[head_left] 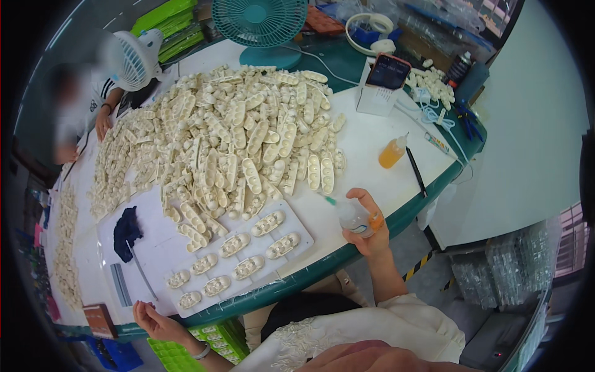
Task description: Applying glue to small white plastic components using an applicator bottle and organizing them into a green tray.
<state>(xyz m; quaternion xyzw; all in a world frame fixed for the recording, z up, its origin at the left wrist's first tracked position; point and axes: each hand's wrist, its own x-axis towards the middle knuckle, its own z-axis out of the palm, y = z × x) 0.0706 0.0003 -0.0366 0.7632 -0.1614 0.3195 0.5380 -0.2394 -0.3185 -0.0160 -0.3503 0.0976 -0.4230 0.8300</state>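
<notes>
My right hand (372, 240) is wrapped round a clear squeeze bottle (352, 218) with a green tip, tilted over the table's front edge. My left hand (155, 322) is at the front edge, its fingers loosely curled and a little apart, with nothing visible in them. Close to its fingertips ends a thin grey rod (142, 270). Between my hands lies a white board (290, 263) bearing two rows of cream pod-shaped pieces (248, 266) with small rounded shapes inside. Behind it spreads a large heap of loose cream pod pieces (248, 136), many with round hollows.
An orange-filled bottle (393, 152) and a black pen (416, 172) lie right of the heap. A dark blue cloth (127, 234) and a grey bar (121, 285) are at left. A teal fan (260, 25), a phone (388, 71) and a co-worker's hand (103, 124) are farther back.
</notes>
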